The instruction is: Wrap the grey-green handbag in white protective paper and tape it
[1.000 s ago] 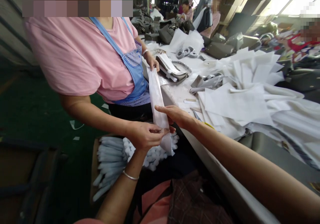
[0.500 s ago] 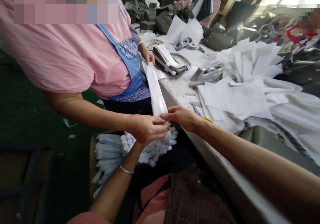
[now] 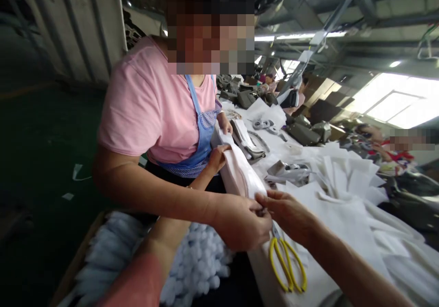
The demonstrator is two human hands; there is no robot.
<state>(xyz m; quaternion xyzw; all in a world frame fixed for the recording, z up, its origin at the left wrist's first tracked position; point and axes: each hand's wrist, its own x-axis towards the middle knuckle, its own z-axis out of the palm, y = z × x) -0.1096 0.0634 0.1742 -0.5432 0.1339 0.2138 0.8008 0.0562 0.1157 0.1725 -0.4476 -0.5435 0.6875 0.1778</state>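
Observation:
A long white strip of soft, thin material [image 3: 240,165] stretches along the table's edge. My right hand [image 3: 286,208] pinches its near end between thumb and fingers. Under a co-worker's forearm passes my left arm, and my left hand [image 3: 218,158] grips the strip's edge farther up, its fingertips partly hidden. The co-worker's near hand [image 3: 240,220] also pinches the near end, touching my right fingers. At the far end the co-worker's other hand [image 3: 224,125] holds the strip. Just below my right hand lie yellow-handled scissors [image 3: 288,266].
The co-worker in a pink shirt and blue apron [image 3: 202,147] stands at the left. Below our arms is a box of white rolls [image 3: 195,261]. White sheets [image 3: 336,206] cover much of the table, with a grey bag piece [image 3: 252,140] and coiled straps [image 3: 263,125] beyond.
My left hand has moved from the near end up along the strip. The near end, with my right hand and the co-worker's hand, has shifted right and lower in view. The view has tilted up.

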